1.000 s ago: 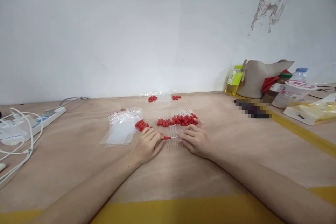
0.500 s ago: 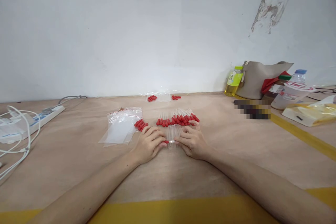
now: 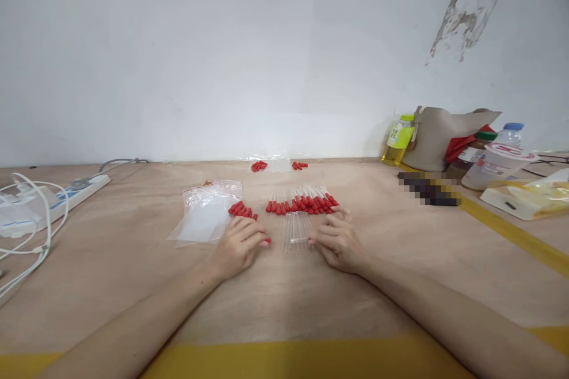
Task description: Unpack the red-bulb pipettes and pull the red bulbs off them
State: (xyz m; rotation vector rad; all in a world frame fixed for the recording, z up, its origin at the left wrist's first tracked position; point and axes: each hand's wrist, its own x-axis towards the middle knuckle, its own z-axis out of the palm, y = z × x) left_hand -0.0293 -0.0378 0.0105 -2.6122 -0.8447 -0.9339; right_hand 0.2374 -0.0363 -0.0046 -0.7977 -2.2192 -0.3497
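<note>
My left hand (image 3: 240,244) rests on the brown table with its fingers curled around a small red rubber bulb (image 3: 267,241) that peeks out at the fingertips. My right hand (image 3: 336,239) lies beside a small heap of clear glass tubes (image 3: 297,231), fingers bent and touching the tubes' right edge; whether it grips one I cannot make out. Behind the tubes lies a row of finished droppers with red bulbs (image 3: 303,202). A few loose red bulbs (image 3: 240,209) sit just beyond my left hand.
Clear zip bags (image 3: 205,217) lie left of the bulbs. More red bulbs (image 3: 258,166) sit by the wall. A white power strip with cables (image 3: 53,204) is at the far left. Bottles (image 3: 399,139), a beige bag (image 3: 440,136) and a plastic cup (image 3: 493,167) crowd the right rear.
My hands have drawn apart. The red bulb went left with my left hand, away from the tubes; the right hand stayed by the tube heap.
</note>
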